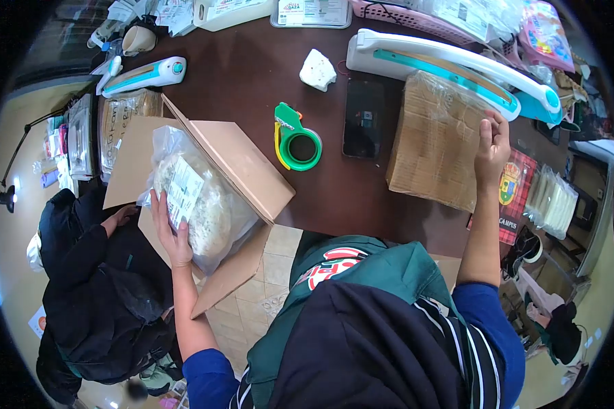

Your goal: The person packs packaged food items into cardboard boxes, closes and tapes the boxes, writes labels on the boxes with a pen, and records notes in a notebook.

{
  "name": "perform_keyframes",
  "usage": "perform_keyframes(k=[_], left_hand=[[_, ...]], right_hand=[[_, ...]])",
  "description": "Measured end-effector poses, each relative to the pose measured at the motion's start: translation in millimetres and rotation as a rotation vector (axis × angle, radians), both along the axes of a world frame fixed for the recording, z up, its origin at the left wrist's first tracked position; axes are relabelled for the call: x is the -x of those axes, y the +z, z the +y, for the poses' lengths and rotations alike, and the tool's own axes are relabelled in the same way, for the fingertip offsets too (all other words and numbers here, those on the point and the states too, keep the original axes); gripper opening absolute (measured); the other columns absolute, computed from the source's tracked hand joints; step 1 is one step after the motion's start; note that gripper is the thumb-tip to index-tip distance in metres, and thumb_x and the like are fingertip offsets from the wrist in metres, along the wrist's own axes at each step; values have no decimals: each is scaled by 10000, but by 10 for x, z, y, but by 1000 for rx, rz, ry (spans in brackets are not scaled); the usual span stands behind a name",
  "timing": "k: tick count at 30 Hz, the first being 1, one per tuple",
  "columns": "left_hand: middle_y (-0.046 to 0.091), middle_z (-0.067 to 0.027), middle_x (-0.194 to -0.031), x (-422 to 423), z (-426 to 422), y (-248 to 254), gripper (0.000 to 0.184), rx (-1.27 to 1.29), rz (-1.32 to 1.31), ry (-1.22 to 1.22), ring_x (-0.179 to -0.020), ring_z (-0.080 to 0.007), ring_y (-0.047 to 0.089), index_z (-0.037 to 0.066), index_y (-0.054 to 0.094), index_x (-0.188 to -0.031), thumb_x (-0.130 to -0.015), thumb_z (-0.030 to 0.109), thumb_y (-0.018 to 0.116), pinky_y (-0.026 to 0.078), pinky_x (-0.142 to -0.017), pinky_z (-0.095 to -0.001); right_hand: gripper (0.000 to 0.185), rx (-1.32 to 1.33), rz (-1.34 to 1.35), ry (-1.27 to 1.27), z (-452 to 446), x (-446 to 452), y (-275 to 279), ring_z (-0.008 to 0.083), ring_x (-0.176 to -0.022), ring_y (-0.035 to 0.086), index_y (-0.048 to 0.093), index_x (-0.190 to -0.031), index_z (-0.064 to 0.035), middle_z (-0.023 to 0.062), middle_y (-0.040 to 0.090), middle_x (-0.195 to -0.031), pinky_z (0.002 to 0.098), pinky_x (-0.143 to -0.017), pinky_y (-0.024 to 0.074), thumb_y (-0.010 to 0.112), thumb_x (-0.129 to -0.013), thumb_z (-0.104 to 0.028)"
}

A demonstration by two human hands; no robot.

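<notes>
My left hand [174, 235] lies with fingers spread on a clear plastic bag [208, 218] of pale, lumpy contents. The bag, with a white printed label [184, 191], sits in an open cardboard box [235, 160] whose flaps stand out. That box is at the table's near left edge. My right hand [492, 146] is curled at the right edge of a taped brown box [436, 136]; whether its fingers grip that edge or something small is hidden. Between the boxes lie a green tape dispenser [300, 142], a black phone [363, 119] and a white chunk [318, 70].
A long white-and-teal sealer [450, 61] stands behind the taped box, a smaller one [147, 75] at back left. A pink basket [416, 20] and a clear container [310, 13] line the back. A red plaid packet [515, 198] lies right. Another person [109, 286] is at left.
</notes>
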State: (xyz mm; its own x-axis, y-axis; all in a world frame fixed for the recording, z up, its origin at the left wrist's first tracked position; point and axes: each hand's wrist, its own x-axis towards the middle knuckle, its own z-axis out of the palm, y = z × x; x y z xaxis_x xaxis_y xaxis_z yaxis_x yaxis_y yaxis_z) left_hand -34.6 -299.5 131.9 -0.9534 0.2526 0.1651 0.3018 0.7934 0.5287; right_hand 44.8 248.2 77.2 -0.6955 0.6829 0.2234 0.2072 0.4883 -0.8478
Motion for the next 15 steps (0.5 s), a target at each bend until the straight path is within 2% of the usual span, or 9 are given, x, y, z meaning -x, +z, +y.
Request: perform_keyframes(k=[2,3,5,7,8,10,11,13,15], left_hand=[[269,-223,-1413,2,-9,-8,675,-4,-4,-1,-1311,-338,257,-1,409,-1305,-827,468,492,185,-1057,-414],[269,-223,-1413,0,-12,-4,675,-4,-2,-5,-1311,-338,257,-1,409,-1305,-827,468,492,185,-1057,-414],[273,-220,-1413,-4,-11,-5,647,-17,-1,-6,-1311,-328,261,2,412,-1304,-826,429,500,192,-1056,-407],[275,-219,-1412,-5,-8,-13,637,-29,-3,-7,-1309,-327,264,3,413,-1304,-827,417,502,196,-1055,-407],[277,-219,-1411,-7,-17,-13,627,-38,-8,-3,-1308,-327,267,4,414,-1303,-828,405,503,199,-1054,-406],[278,-219,-1411,-14,-26,-15,618,-32,1,-16,-1307,-328,268,5,415,-1303,-828,392,506,200,-1053,-407],[279,-218,-1410,-6,-26,-16,610,-26,12,-21,-1305,-330,270,6,416,-1302,-829,379,510,202,-1052,-407],[278,-219,-1410,-2,-26,-18,607,-28,20,-33,-1305,-331,271,7,416,-1303,-829,374,511,203,-1051,-404],[277,-219,-1410,-4,-50,-20,603,-29,18,-46,-1304,-331,271,7,416,-1303,-830,369,512,204,-1051,-402]], right_hand=[[182,160,-19,177,-63,-119,35,90,-748,459,538,-1001,-30,17,497,-795,230,-715,390,504,-862,-142],[197,224,-13,309,-187,-153,75,112,-822,457,511,-985,-35,28,468,-810,239,-761,375,462,-795,-51],[224,128,-155,429,-428,-348,157,152,-835,479,510,-925,-30,52,496,-834,261,-769,391,448,-721,39],[266,42,-153,746,-652,-543,169,217,-849,514,504,-860,-14,90,524,-871,301,-797,409,413,-648,119],[272,264,-267,858,-767,-658,268,252,-853,540,508,-821,-9,124,542,-894,322,-781,434,403,-634,158],[260,381,-540,1035,-809,-972,204,298,-815,581,531,-866,-8,154,565,-882,359,-705,471,476,-654,133],[243,410,-813,1079,-776,-1095,204,344,-811,594,531,-883,-4,178,592,-839,398,-710,477,521,-664,100],[273,145,-1228,956,-785,-1467,-4,365,-863,594,598,-920,-37,205,624,-839,424,-724,484,640,-650,-39],[300,103,-1287,937,-764,-1837,-320,358,-876,596,613,-939,-50,204,626,-863,413,-735,489,659,-643,-63]])
